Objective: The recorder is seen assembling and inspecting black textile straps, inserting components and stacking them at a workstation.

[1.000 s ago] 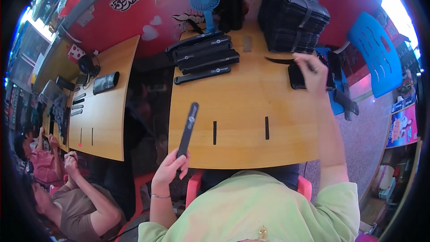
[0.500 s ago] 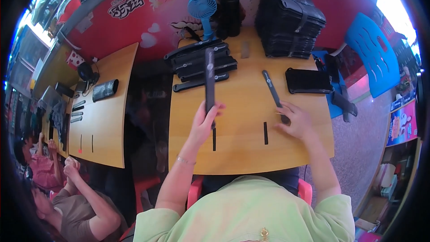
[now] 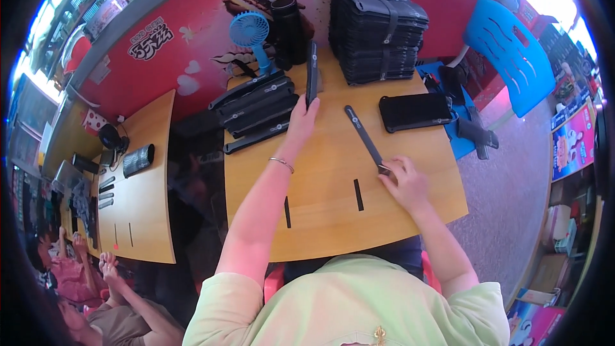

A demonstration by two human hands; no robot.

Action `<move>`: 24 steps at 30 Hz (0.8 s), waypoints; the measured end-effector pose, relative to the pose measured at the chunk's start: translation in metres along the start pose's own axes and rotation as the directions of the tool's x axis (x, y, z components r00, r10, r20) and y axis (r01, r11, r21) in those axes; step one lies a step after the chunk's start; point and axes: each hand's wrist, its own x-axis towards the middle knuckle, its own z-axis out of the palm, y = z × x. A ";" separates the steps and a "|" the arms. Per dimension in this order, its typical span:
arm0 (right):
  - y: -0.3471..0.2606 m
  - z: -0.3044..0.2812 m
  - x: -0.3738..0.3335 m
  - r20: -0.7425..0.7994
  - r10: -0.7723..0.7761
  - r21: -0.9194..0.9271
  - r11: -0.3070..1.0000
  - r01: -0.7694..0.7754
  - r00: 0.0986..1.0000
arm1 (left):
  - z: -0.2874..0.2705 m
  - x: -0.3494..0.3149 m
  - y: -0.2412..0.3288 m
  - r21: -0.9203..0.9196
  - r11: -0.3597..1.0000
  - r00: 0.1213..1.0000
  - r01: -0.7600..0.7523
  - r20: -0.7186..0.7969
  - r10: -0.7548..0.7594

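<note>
My left hand is raised over the far part of the table, closed around the lower end of a stiff black strip that stands nearly upright. A second flat black strip with rounded ends and pale print lies slanted on the wood. At its near end my right hand has thumb and fingers pinched on the tip. Left of the raised strip is a pile of black strap-like pieces, laid side by side and overlapping.
Two short black marks are on the wooden table. Behind stand a blue fan, a black bottle and a tall stack of black pouches. A black pouch lies right, near a blue chair. People sit at the left table.
My left hand has reached farther away, toward the back of the table, with the strip in it. My right hand stays at the near end of the other strip. The whole view has shifted.
</note>
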 end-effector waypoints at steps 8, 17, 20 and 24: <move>0.001 -0.002 0.004 0.011 0.005 0.043 0.999 -0.005 1.000 | -0.010 -0.021 0.005 -0.055 0.994 0.987 -0.096 -0.137 0.087; -0.015 -0.009 0.000 -0.048 -0.047 0.125 0.991 0.052 0.998 | 0.005 -0.152 0.040 -0.871 0.439 0.975 0.220 0.211 -0.072; -0.067 -0.026 0.002 0.019 -0.032 0.278 0.960 0.025 0.999 | 0.008 -0.180 0.064 -0.868 0.480 0.988 0.122 0.062 -0.139; -0.110 -0.031 0.009 0.098 -0.106 0.448 0.893 0.052 0.990 | 0.003 -0.193 0.062 -0.838 0.544 0.995 0.037 -0.020 -0.099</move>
